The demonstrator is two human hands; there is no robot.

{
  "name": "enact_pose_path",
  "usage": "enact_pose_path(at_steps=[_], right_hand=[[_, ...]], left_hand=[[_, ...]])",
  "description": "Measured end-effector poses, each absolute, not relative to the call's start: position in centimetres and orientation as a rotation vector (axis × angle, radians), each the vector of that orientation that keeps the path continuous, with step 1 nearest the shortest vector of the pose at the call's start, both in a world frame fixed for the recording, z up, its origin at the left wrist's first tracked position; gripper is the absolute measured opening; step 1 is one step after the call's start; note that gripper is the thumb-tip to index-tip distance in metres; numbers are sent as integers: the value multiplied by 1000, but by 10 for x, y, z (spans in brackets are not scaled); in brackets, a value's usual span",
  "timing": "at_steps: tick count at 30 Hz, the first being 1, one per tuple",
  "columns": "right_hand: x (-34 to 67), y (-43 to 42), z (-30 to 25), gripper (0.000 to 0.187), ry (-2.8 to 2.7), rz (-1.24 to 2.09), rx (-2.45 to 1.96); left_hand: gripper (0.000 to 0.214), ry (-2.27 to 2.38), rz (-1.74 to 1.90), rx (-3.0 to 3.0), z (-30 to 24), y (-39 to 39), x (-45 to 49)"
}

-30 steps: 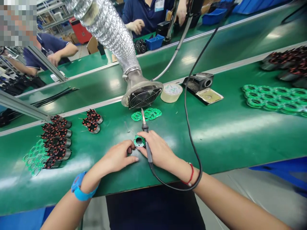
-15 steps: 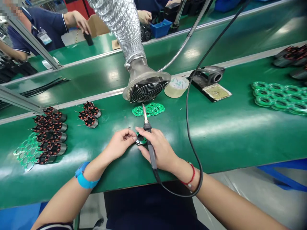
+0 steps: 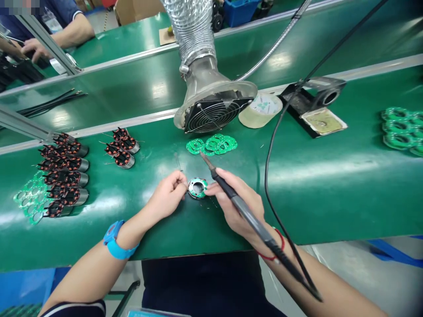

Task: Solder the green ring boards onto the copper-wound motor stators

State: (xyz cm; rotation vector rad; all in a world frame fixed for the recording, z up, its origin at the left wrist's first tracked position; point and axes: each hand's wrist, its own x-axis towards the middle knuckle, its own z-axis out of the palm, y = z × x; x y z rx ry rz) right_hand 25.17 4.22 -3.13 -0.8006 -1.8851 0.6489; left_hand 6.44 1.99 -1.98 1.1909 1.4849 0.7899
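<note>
A small round motor stator with a green ring board on top (image 3: 197,188) lies on the green bench mat (image 3: 330,185) between my hands. My left hand (image 3: 167,193) is pinched at its left side, holding what looks like a thin solder wire that sticks up toward the far side. My right hand (image 3: 238,200) grips a black soldering iron (image 3: 246,212), and its fingertips touch the stator's right edge. The iron's tip points up-left, near a small cluster of green ring boards (image 3: 213,144).
A fume extractor fan on a foil duct (image 3: 211,108) hangs just beyond the work spot. A tape roll (image 3: 261,110) and iron stand with sponge (image 3: 317,108) sit right of it. Wound stators (image 3: 64,174), (image 3: 121,147) lie left, more green boards (image 3: 401,130) far right. A co-worker's hand (image 3: 33,46) works at the far left.
The soldering iron has tilted from nearly upright to lying back over my right wrist, tip pointing up-left. The view has moved closer and lower; both hands stay at the stator.
</note>
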Motion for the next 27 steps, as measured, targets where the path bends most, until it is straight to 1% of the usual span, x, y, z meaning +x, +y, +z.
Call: enact_pose_path(at_steps=[3,5,14,22,25,27], right_hand=[[260,40,-35,28,-1702,792,-844],[265,39,-38,24,-1625,874,-810],[271,41,-36,20,-1703,936,-671],[270,40,-38,22,-1705,837,-654],[262,42,-36,34,-1735,781,-756],[256,44,-34,40,-1873,756,-834]], left_hand=[[7,1486,777,1214,-20,20,63],[7,1483,772,1216,-21,21,63],[5,1488,779,1188,-20,22,64],[6,1519,781,1233,-19,22,66],[7,1549,769,1268,-18,21,68],[8,1569,761,1295,-16,21,69]])
